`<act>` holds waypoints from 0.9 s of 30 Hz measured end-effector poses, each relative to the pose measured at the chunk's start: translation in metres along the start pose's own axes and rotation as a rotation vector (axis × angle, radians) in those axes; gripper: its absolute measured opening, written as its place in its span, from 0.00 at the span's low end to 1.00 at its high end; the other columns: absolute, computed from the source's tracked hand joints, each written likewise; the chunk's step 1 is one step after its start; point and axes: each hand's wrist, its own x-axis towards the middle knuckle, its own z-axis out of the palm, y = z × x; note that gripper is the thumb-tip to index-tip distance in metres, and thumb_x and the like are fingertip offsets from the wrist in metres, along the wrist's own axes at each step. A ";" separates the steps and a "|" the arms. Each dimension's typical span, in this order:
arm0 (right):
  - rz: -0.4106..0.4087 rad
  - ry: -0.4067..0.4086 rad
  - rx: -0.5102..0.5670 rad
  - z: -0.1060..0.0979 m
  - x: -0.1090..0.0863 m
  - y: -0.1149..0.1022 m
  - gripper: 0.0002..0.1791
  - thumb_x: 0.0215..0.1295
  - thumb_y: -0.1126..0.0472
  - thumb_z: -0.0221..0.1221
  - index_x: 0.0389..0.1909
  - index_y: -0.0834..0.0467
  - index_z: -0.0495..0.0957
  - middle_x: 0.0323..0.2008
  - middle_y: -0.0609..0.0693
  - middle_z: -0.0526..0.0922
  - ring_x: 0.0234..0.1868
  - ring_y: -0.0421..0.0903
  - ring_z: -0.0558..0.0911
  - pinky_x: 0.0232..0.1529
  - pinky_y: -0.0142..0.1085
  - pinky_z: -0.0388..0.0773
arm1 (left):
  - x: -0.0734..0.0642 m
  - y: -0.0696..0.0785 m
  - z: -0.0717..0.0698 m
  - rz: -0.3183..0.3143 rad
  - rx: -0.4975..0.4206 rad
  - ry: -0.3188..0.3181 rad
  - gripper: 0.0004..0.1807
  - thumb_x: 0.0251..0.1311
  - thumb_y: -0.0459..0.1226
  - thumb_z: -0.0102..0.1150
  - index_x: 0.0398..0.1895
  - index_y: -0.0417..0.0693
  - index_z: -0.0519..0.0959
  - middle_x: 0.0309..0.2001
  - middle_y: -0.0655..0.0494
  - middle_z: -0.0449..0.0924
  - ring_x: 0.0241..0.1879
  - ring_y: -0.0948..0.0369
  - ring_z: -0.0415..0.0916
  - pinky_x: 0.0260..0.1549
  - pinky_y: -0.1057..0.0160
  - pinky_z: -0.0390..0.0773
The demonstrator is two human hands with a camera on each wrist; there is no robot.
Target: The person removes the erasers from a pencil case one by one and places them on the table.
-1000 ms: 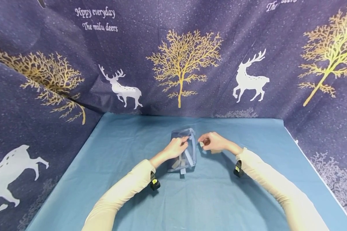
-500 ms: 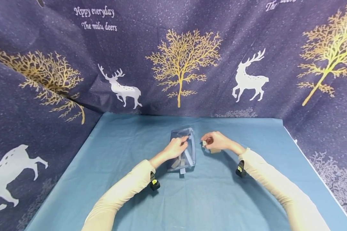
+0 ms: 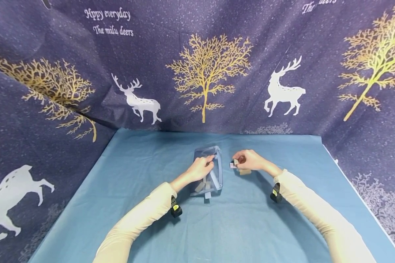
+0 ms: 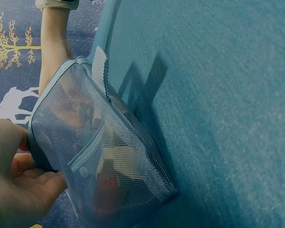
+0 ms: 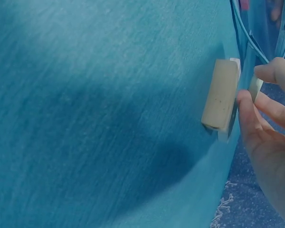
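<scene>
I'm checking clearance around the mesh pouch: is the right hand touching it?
Apart. In the head view, blue cloth shows between the pouch and the right hand, which pinches a small pale piece.

Deer-print cloth walls and a blue-covered table show a curtained-off workspace.

A dark backdrop printed with golden trees, white deer and lettering hangs behind a blue cloth.

Blue cloth-covered table, mesh pouch, tan block
</scene>
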 end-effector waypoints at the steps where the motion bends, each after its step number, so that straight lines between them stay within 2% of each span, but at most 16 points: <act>1: 0.005 0.000 0.001 0.000 0.000 0.000 0.19 0.50 0.63 0.61 0.46 0.62 0.78 0.34 0.52 0.84 0.33 0.42 0.81 0.36 0.30 0.77 | 0.000 0.000 0.000 0.003 0.004 0.002 0.23 0.65 0.38 0.40 0.61 0.38 0.67 0.62 0.45 0.67 0.08 0.67 0.46 0.25 0.69 0.70; 4: 0.013 0.002 -0.001 -0.001 -0.002 0.000 0.19 0.50 0.63 0.62 0.46 0.63 0.78 0.34 0.53 0.84 0.33 0.42 0.81 0.37 0.31 0.78 | 0.000 0.000 0.002 0.010 0.007 0.009 0.23 0.65 0.37 0.40 0.61 0.38 0.67 0.62 0.46 0.67 0.10 0.64 0.47 0.34 0.66 0.72; 5: 0.015 0.005 -0.007 -0.001 -0.002 0.001 0.20 0.49 0.63 0.62 0.46 0.63 0.78 0.34 0.53 0.84 0.33 0.42 0.81 0.37 0.32 0.78 | 0.000 0.000 0.002 0.014 0.016 0.017 0.23 0.65 0.37 0.41 0.61 0.38 0.68 0.62 0.46 0.68 0.12 0.66 0.55 0.37 0.66 0.72; 6: 0.016 0.010 -0.015 -0.002 -0.002 0.002 0.20 0.49 0.63 0.62 0.46 0.63 0.78 0.34 0.53 0.84 0.33 0.41 0.81 0.36 0.32 0.78 | 0.000 0.000 0.002 0.013 0.018 0.020 0.23 0.64 0.37 0.41 0.61 0.38 0.68 0.61 0.47 0.68 0.14 0.65 0.58 0.38 0.65 0.72; 8: 0.026 0.021 -0.030 -0.002 -0.003 0.005 0.20 0.49 0.62 0.62 0.45 0.62 0.78 0.32 0.52 0.84 0.32 0.41 0.81 0.36 0.33 0.78 | 0.000 0.000 0.003 0.012 0.022 0.023 0.23 0.65 0.37 0.41 0.61 0.38 0.68 0.62 0.47 0.68 0.15 0.64 0.57 0.37 0.65 0.72; 11: 0.039 0.030 -0.059 -0.003 -0.003 0.011 0.19 0.50 0.62 0.63 0.46 0.60 0.79 0.31 0.49 0.83 0.32 0.40 0.80 0.35 0.32 0.77 | 0.000 0.000 0.004 0.013 0.029 0.030 0.22 0.65 0.37 0.41 0.61 0.39 0.68 0.61 0.46 0.68 0.12 0.67 0.56 0.34 0.68 0.71; 12: 0.042 0.030 -0.058 -0.003 -0.003 0.012 0.19 0.50 0.62 0.63 0.46 0.60 0.79 0.31 0.49 0.83 0.32 0.39 0.80 0.35 0.32 0.77 | 0.000 0.000 0.004 0.012 0.023 0.026 0.22 0.65 0.37 0.41 0.61 0.39 0.67 0.62 0.46 0.68 0.10 0.65 0.47 0.31 0.67 0.71; 13: 0.046 0.030 -0.059 -0.003 -0.003 0.013 0.19 0.50 0.62 0.63 0.46 0.60 0.79 0.32 0.48 0.83 0.32 0.39 0.80 0.35 0.32 0.78 | 0.000 0.000 0.004 0.012 0.019 0.025 0.23 0.65 0.37 0.41 0.61 0.39 0.67 0.62 0.45 0.67 0.08 0.65 0.44 0.28 0.67 0.71; 15: 0.044 0.028 -0.056 -0.004 -0.003 0.016 0.19 0.51 0.61 0.62 0.46 0.60 0.78 0.32 0.48 0.83 0.32 0.39 0.80 0.36 0.33 0.78 | 0.000 0.000 0.004 0.015 0.017 0.028 0.23 0.65 0.37 0.41 0.61 0.38 0.67 0.62 0.44 0.67 0.07 0.67 0.43 0.25 0.67 0.69; 18: 0.036 0.030 -0.058 -0.005 -0.004 0.017 0.20 0.50 0.61 0.62 0.46 0.61 0.78 0.31 0.48 0.82 0.31 0.38 0.80 0.35 0.33 0.77 | -0.001 0.001 0.003 0.018 0.013 0.027 0.23 0.65 0.37 0.41 0.62 0.38 0.67 0.61 0.43 0.67 0.07 0.67 0.43 0.23 0.66 0.69; 22: 0.022 0.028 -0.068 -0.006 -0.006 0.017 0.19 0.52 0.61 0.62 0.46 0.60 0.78 0.29 0.47 0.81 0.28 0.36 0.77 0.32 0.33 0.75 | -0.001 0.001 0.002 0.019 0.018 0.023 0.23 0.65 0.37 0.41 0.62 0.39 0.67 0.61 0.43 0.67 0.08 0.68 0.44 0.28 0.68 0.70; 24: 0.022 0.025 -0.063 -0.007 -0.007 0.018 0.18 0.53 0.61 0.62 0.46 0.61 0.77 0.29 0.47 0.80 0.27 0.37 0.75 0.31 0.32 0.73 | -0.001 0.000 0.003 0.021 0.011 0.019 0.23 0.65 0.36 0.41 0.62 0.38 0.67 0.61 0.42 0.67 0.07 0.67 0.43 0.23 0.66 0.69; 26: 0.028 0.023 -0.055 -0.008 -0.008 0.018 0.18 0.54 0.61 0.62 0.47 0.61 0.77 0.29 0.48 0.79 0.26 0.37 0.74 0.30 0.32 0.71 | -0.001 0.001 0.002 0.021 0.008 0.019 0.23 0.65 0.37 0.41 0.62 0.38 0.67 0.61 0.42 0.67 0.08 0.66 0.44 0.22 0.66 0.69; 27: 0.032 0.020 -0.053 -0.008 -0.008 0.019 0.18 0.54 0.61 0.62 0.47 0.61 0.76 0.29 0.48 0.78 0.26 0.37 0.73 0.29 0.32 0.70 | -0.001 0.001 0.002 0.020 0.008 0.021 0.23 0.65 0.37 0.41 0.62 0.38 0.67 0.61 0.43 0.67 0.09 0.65 0.47 0.25 0.67 0.69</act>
